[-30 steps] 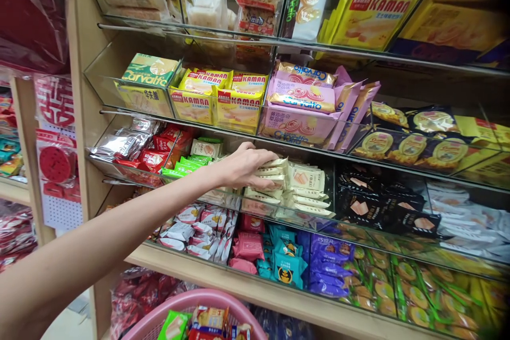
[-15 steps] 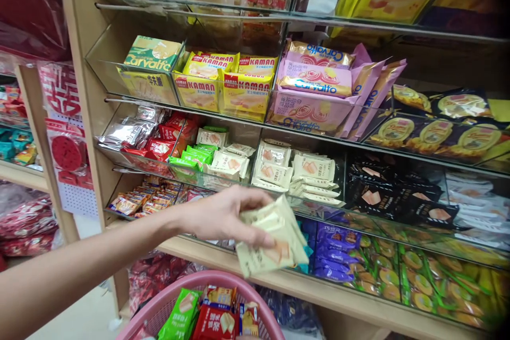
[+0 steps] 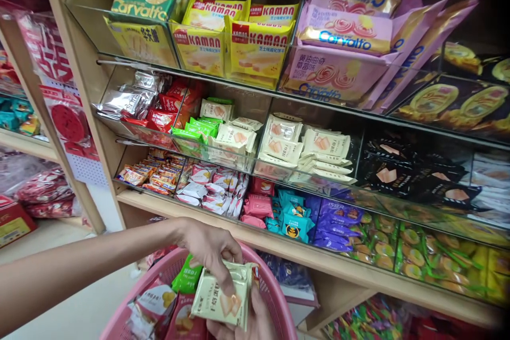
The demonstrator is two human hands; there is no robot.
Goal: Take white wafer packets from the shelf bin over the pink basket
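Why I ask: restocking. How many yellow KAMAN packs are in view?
4 KAMAN packs: front left, front right, and two set behind those, back left and back right. Others may be hidden behind them.

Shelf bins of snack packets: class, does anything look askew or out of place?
Yes: the tall pink biscuit bags lean sideways over the flat pink Carvalto packs, and the silver foil packets lie jumbled. The left hand holds cream wafer packets over the pink plastic basket.
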